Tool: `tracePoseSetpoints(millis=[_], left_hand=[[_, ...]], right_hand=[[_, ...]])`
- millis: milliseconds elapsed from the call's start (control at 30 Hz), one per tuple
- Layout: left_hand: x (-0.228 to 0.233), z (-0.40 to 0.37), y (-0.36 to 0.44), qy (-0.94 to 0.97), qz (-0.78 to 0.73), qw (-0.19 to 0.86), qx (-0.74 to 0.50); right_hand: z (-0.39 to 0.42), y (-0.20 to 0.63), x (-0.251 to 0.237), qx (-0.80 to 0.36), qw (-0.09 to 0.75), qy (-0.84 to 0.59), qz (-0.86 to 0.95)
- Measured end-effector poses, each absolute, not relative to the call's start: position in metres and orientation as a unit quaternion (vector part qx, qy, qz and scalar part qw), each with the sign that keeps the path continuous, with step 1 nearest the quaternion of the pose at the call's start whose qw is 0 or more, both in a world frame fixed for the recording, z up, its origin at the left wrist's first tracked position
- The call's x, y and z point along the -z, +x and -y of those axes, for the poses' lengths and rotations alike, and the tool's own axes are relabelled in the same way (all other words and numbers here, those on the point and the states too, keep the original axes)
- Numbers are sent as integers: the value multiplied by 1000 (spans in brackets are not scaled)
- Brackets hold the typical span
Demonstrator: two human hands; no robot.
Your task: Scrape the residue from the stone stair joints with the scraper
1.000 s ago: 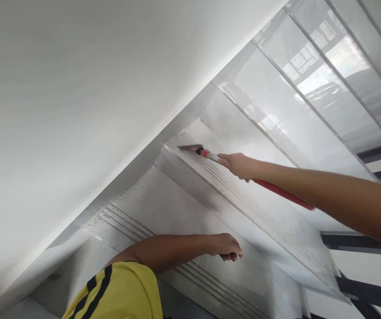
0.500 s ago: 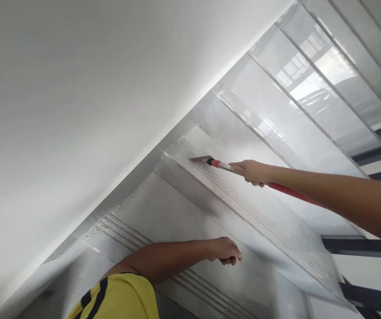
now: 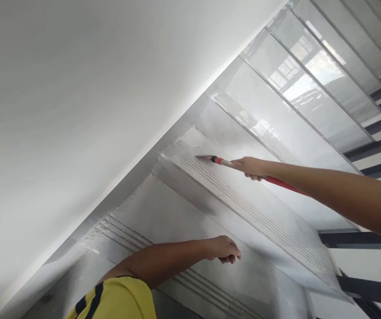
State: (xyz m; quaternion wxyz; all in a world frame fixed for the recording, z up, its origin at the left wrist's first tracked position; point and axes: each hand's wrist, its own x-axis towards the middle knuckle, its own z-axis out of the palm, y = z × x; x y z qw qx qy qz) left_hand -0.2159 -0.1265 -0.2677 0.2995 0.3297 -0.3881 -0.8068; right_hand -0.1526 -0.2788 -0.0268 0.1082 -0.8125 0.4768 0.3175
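My right hand (image 3: pixel 248 167) is closed around the pole of a long-handled scraper (image 3: pixel 222 162), which has red and black parts near its head and a red grip running back under my forearm. Its flat, thin blade (image 3: pixel 204 157) is over the grooved part of a grey stair tread (image 3: pixel 243 188), not far from the wall; I cannot tell if it touches. My left hand (image 3: pixel 225 249) is loosely curled above the tread below, with nothing showing in it. Its palm is hidden.
A white wall (image 3: pixel 87 97) with a grey skirting (image 3: pixel 127 186) borders the steps on the left. Several shiny steps (image 3: pixel 313 79) rise to the upper right. Dark railing bars (image 3: pixel 356 239) line the right side. Pale debris (image 3: pixel 102 228) lies by the wall on a lower step.
The scraper blade has moved a little to the right, away from the wall, with my right hand. My left hand is nearly still. The view has shifted slightly.
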Motion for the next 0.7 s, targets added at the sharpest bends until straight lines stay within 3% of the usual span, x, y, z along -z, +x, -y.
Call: tracePoseSetpoints(millis=[167,433,700], left_hand=[[255,124,-218,333,398,292,804],[262,125,-223,320,401,285,810],[257,120,-236,329,414,267,806]], right_hand=[[299,-111,33,-302,108,-820,-475],[285,-231,18,-336,128,-762,-539],[330,-158,28,-279,79,-797,-530]])
